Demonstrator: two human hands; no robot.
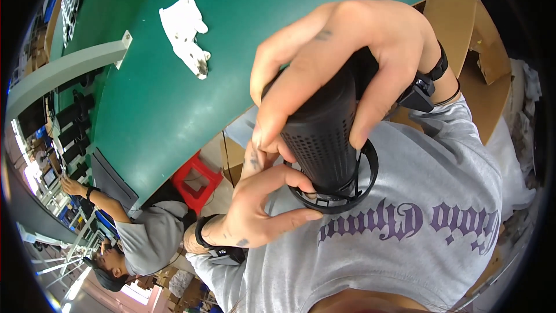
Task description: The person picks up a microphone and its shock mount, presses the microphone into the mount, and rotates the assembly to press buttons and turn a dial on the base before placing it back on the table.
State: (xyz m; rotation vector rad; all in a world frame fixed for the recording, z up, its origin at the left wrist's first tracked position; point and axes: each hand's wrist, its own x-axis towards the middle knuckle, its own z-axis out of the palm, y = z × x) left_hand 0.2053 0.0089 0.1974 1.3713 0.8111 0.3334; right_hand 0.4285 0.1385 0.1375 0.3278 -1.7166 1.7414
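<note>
A black cylinder with a perforated wall (324, 153) is held tilted in front of my grey shirt. My right hand (353, 46) arches over its upper end, with the fingers on one side and the thumb on the other. Around the cylinder's lower end sits a black ring with thin ribs (339, 207). Fingers and thumb of my left hand (258, 203) pinch the ring's near left side. Whether ring and cylinder are joined I cannot tell. The cylinder's top is mostly hidden under my right hand.
A white glove (184, 29) with darkened fingertips lies on the green table (139, 139). A pale metal bracket (75, 69) stands at the table's left. Beyond the table edge are a red stool (197, 182), an open cardboard box (457, 17) and a co-worker (150, 237) at the lower left.
</note>
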